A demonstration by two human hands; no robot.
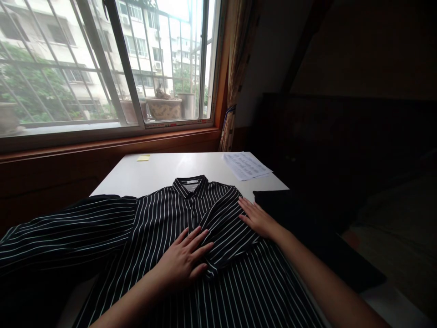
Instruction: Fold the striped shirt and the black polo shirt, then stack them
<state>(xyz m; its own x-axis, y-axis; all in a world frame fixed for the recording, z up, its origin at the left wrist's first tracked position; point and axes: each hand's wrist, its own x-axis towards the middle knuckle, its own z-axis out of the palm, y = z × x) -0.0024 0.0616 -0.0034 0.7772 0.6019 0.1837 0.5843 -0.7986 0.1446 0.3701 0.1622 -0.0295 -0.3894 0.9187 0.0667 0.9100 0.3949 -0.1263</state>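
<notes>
Striped shirt (157, 228), dark with pale lines, lay front up on the white worktop (164, 166), beneath both hands. Left hand (186, 257) was palm down, fingers a bit spread, at the near-left end of a folded-over sleeve (227, 228); right hand (257, 218) was flat by the shoulder end of that sleeve, fingers fairly close together. Neither appeared to pinch or grip anything. Whether fabric was tucked under the left palm: couldn't tell.

Collar (191, 184) sat beyond the left hand, buttoned front running toward it. Other sleeve (85, 223) stretched out left of the left hand, seemingly past the worktop's edge. Dark cloth (307, 223) lay just right of the right hand; printed papers (246, 166) beyond it, yellow note (143, 157) far beyond the left hand.

Risks, my judgement: folded sleeve could spring back or skew if both hands lifted at once, nothing else pinning it. Dragging the left palm could bunch the front and pull the collar crooked. Outstretched sleeve's weight could tug the shirt leftward if it did overhang. A wide right-hand sweep could catch the dark cloth. Slick-looking fabric would make slipping likelier.
</notes>
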